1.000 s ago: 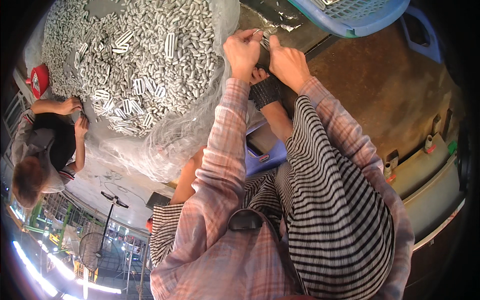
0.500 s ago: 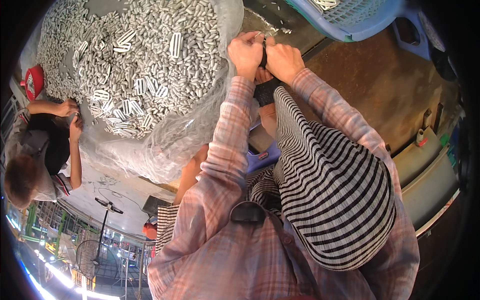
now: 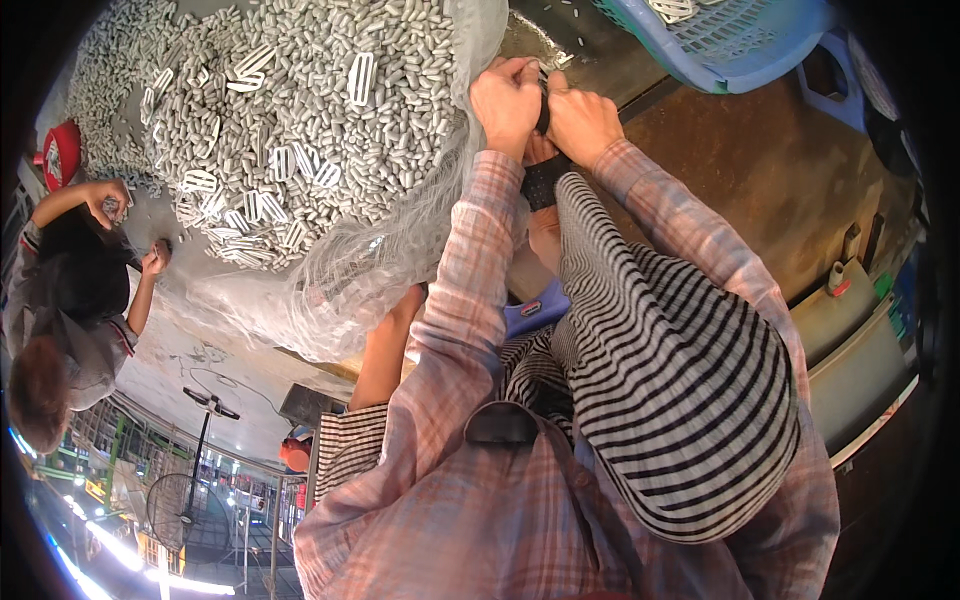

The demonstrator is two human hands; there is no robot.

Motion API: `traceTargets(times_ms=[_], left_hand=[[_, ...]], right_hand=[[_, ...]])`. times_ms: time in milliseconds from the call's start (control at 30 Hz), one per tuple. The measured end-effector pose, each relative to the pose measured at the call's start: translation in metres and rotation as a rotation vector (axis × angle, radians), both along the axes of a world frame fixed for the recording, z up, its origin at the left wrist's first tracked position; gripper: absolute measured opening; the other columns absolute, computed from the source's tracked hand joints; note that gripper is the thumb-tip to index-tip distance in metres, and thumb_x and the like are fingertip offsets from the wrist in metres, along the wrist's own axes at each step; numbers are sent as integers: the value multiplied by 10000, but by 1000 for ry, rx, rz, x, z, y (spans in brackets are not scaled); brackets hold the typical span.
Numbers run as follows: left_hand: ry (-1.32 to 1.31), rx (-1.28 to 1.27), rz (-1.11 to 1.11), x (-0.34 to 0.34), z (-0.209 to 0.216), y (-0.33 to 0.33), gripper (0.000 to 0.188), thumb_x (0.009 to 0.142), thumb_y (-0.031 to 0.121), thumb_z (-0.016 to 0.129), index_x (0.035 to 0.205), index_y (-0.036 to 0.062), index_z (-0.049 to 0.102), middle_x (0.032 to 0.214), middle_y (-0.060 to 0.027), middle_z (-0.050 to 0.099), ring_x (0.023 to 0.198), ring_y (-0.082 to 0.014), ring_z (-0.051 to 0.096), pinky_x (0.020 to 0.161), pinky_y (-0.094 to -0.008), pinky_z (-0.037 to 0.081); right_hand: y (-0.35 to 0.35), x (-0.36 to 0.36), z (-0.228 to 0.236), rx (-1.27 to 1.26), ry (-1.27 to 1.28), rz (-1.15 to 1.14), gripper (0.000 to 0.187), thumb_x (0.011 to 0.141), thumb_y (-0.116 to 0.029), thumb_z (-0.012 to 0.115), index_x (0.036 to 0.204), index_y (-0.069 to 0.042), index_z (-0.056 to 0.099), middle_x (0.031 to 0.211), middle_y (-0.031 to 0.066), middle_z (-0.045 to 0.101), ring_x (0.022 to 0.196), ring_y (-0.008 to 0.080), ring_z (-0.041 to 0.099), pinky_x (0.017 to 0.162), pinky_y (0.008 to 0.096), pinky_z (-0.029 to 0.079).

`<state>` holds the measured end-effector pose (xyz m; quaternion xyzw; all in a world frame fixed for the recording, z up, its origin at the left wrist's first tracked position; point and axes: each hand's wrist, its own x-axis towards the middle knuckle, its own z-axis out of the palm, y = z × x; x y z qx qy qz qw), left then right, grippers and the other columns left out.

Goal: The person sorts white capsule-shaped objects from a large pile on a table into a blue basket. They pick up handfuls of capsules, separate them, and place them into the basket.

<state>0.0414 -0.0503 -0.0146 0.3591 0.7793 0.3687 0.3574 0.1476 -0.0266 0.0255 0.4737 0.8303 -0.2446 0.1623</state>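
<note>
My left hand (image 3: 508, 100) and my right hand (image 3: 583, 122) are closed side by side at the top middle, thumbs and fingertips nearly meeting. Between them is a dark, narrow thing (image 3: 543, 108); the piece in my fingertips is too small and covered to make out. Just below my hands is my bare foot, its black strap (image 3: 545, 180) across the top. Left of my left hand spreads a wide heap of small grey metal pellets (image 3: 390, 140). Several slotted silver frames (image 3: 362, 78) lie on the heap.
Clear plastic sheeting (image 3: 330, 290) edges the heap. A blue basket (image 3: 735, 75) holding slotted pieces stands at the upper right, over a brown worn surface (image 3: 740, 170). A co-worker (image 3: 75, 270) sits at the left, near a red bowl (image 3: 62, 155). A fan (image 3: 187, 515) stands behind.
The whole view has shifted slightly, while my hands stay together. The co-worker's hands have parted; one is now raised by the pellets with its fingers curled.
</note>
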Motion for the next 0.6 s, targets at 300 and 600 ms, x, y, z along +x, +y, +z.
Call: traceTargets(times_ms=[300,600], left_hand=[[-56,7,66,6,0,4,184,764,204,679,839,40,718,753,-140,662,659,-304,626,642,-376,487],[-524,279,39,-40,96,7,186,870,141,615,929,-23,679,702,-45,640,618,-114,554,581,-266,464]], right_hand=[[3,5,4,39,36,-53,230,863,-135,446,1043,4,472,769,229,655,719,339,666,604,449,517],[-6,50,85,368,730,-423,74,895,-104,534,855,-42,529,650,159,594,551,322,596,484,394,447]])
